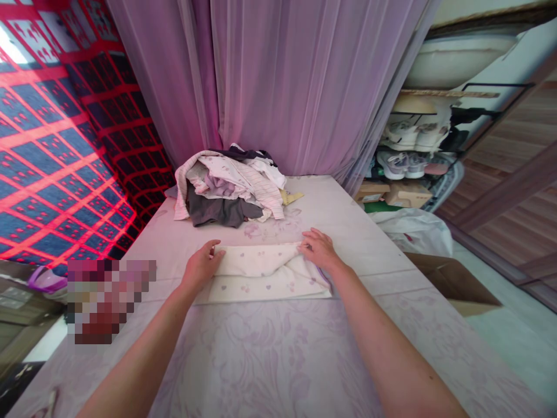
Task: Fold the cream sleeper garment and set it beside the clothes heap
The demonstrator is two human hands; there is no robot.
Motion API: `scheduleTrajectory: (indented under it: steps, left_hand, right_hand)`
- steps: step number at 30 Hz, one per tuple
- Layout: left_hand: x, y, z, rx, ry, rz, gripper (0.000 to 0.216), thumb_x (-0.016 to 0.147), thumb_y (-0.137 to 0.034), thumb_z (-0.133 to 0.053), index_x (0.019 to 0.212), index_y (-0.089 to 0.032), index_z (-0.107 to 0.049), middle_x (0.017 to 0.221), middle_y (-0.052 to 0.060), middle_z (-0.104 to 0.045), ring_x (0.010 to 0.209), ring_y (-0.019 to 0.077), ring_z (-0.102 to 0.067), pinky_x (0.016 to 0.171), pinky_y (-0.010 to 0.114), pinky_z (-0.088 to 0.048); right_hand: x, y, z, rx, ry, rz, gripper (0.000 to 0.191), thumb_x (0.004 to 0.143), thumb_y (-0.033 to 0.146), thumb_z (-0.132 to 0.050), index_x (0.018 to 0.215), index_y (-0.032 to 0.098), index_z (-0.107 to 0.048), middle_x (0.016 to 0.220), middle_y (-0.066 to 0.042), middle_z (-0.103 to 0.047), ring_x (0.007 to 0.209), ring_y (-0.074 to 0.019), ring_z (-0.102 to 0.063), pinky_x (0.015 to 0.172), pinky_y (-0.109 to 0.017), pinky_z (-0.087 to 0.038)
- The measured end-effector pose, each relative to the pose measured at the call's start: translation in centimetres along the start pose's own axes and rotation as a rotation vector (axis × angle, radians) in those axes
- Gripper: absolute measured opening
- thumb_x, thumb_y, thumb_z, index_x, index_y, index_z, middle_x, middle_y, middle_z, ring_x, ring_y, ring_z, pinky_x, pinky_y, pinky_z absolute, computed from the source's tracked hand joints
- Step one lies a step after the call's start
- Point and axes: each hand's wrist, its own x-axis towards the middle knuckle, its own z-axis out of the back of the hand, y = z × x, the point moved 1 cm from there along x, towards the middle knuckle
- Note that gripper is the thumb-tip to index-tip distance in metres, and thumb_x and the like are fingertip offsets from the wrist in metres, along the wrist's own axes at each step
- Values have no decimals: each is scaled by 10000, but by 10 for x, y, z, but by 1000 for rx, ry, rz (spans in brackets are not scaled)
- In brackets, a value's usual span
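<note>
A cream cotton garment printed with small lilac hearts lies folded into a long flat band on the pale floral-patterned bedsheet, its long axis running from nine o'clock to three o'clock across the person's front. The left hand rests on the nine o'clock end, fingers loosely curled over the edge with the thumb tucked toward the cloth; it seems to press or lightly nip the fold, though whether cloth sits between the fingers cannot be told. The right hand lies on the three o'clock end, palm down, fingers spread flat on the upper layer. Both hands are about equally near, each at its own end.

The fabric looks soft and thin, with a rumpled upper layer over a smoother, squarer lower one. At twelve o'clock, apart from the band, sits a heap of mixed clothes: pink-striped, white and charcoal pieces, limp and tangled. Behind it hangs a sheer mauve curtain. At two o'clock a shoe rack holds pale trainers.
</note>
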Motion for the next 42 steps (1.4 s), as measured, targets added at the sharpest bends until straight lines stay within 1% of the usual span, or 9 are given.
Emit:
scheduleTrajectory:
  steps: [5, 11, 15, 18, 22, 26, 33, 38, 42]
  left_hand:
    - [8, 3, -1, 42, 22, 10, 438, 852, -397, -481, 1258, -249, -546, 905, 21, -659, 821, 180, -624, 702, 264, -439]
    - [1, -4, 2, 154, 65, -3, 460, 876, -388, -442, 1299, -219, -507, 1011, 62, -660, 883, 203, -630, 736, 292, -466]
    - [-5, -13, 2, 278, -23, -181, 414, 880, -332, -409, 1246, -212, -561, 1200, 93, -605, 1034, 240, -593, 837, 337, -472]
    - [-2, -14, -2, 299, -11, -312, 398, 883, -281, -378, 1200, -185, -599, 1241, 91, -605, 1112, 242, -563, 951, 352, -428]
    - [9, 0, -2, 288, 0, -231, 442, 904, -257, -301, 1230, -155, -582, 1227, 103, -629, 1102, 239, -579, 958, 357, -425]
    - [25, 22, 9, 296, 99, -187, 393, 855, -273, -392, 1162, -205, -628, 1158, 79, -671, 1040, 236, -607, 903, 337, -446]
    - [37, 36, 21, 322, 169, -224, 290, 828, -344, -423, 909, -214, -670, 944, 71, -703, 883, 223, -632, 742, 297, -448]
    - [39, 35, 21, 310, 142, -219, 265, 859, -335, -394, 918, -220, -626, 885, 47, -694, 838, 204, -625, 696, 281, -428]
    - [39, 34, 17, 322, 122, -200, 248, 863, -302, -409, 941, -214, -627, 913, 60, -693, 878, 215, -618, 737, 294, -435]
  right_hand:
    - [-11, -1, -4, 5, -33, -41, 194, 854, 349, -533, 853, 260, -707, 1243, -27, -618, 1302, -252, -378, 1031, -449, -287]
    - [-12, 6, 1, 4, -65, -79, 274, 896, 322, -450, 882, 249, -713, 1165, -30, -661, 1185, -204, -501, 975, -336, -362]
    - [-5, 13, 15, 10, -40, -337, 305, 894, 388, -430, 912, 234, -692, 958, -41, -716, 892, -178, -626, 743, -266, -428]
    - [3, 15, 22, 7, 30, -458, 300, 840, 451, -506, 975, 246, -679, 957, -30, -718, 854, -176, -633, 664, -251, -414]
    - [10, 13, 25, -5, 151, -431, 218, 770, 412, -580, 849, 256, -710, 938, -26, -720, 813, -168, -632, 608, -241, -393]
    - [9, 11, 25, 10, 163, -415, 176, 732, 362, -612, 824, 250, -711, 878, -19, -722, 747, -158, -624, 570, -236, -376]
    - [0, 11, 21, -3, 87, -369, 231, 820, 368, -509, 872, 258, -706, 870, -19, -716, 739, -156, -605, 577, -244, -350]
    - [-9, 16, 17, -25, 13, -368, 280, 875, 404, -455, 865, 255, -692, 860, -26, -713, 750, -170, -606, 582, -263, -324]
    - [-14, 17, 11, -17, -60, -375, 243, 884, 382, -474, 996, 251, -644, 871, -17, -709, 772, -174, -603, 617, -267, -331]
